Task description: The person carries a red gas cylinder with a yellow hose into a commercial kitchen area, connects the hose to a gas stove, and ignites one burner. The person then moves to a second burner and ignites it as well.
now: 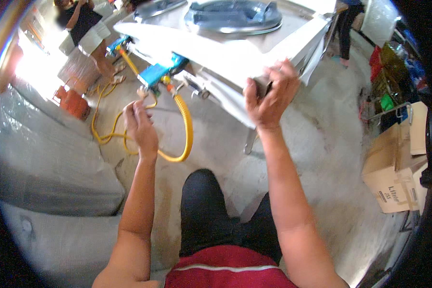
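Note:
A bright metal cooker [211, 53] stands before me with its front edge facing my hands. My right hand [276, 98] is closed round a small dark brown block [262, 86], held at the cooker's front panel; I cannot tell whether the block touches it. My left hand [141, 128] is raised with its fingers curled together just below a brass-coloured fitting [142, 93]. What they hold, if anything, is too small to make out. Above that fitting a blue-covered valve [154, 74] juts from the cooker, and a yellow corrugated hose [186, 127] curves down from it.
A second blue valve [115, 46] sits farther left, with yellow hose [97, 127] looping on the floor. Beyond are an orange gas cylinder [72, 103] and two people. Plastic-wrapped goods [53, 158] flank my left; cardboard boxes [386, 168] stand right. A round burner [233, 17] tops the cooker.

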